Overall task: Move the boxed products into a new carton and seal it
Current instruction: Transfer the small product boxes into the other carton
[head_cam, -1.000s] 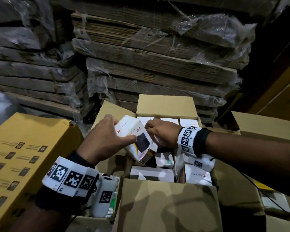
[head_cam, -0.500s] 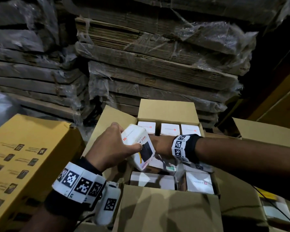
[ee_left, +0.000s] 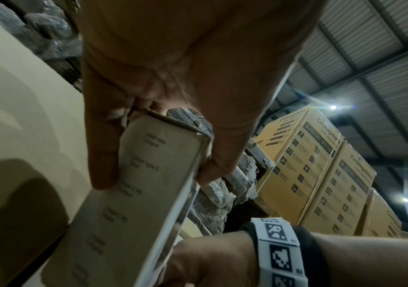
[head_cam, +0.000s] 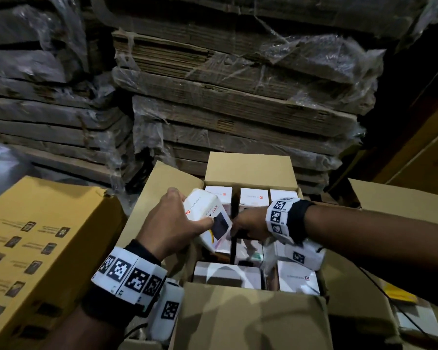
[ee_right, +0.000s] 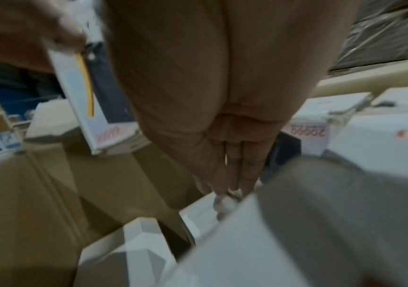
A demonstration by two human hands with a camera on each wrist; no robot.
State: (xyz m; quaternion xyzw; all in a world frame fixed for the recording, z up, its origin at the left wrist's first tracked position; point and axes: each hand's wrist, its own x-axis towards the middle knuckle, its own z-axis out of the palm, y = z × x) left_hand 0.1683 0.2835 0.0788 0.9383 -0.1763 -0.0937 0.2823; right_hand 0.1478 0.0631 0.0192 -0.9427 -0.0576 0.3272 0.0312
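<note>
Now my left hand (head_cam: 172,223) grips a glossy white rectangular product box (head_cam: 208,218) above the open brown cardboard carton (head_cam: 248,168). Inside stand more white boxes (head_cam: 253,197) in rows. My right hand (head_cam: 248,227) reaches among them with straight fingers (ee_right: 237,174), holding nothing.

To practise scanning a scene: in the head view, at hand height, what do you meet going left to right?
Yellow printed carton → left hand → white product box it grips → right hand → right carton flap.
</note>
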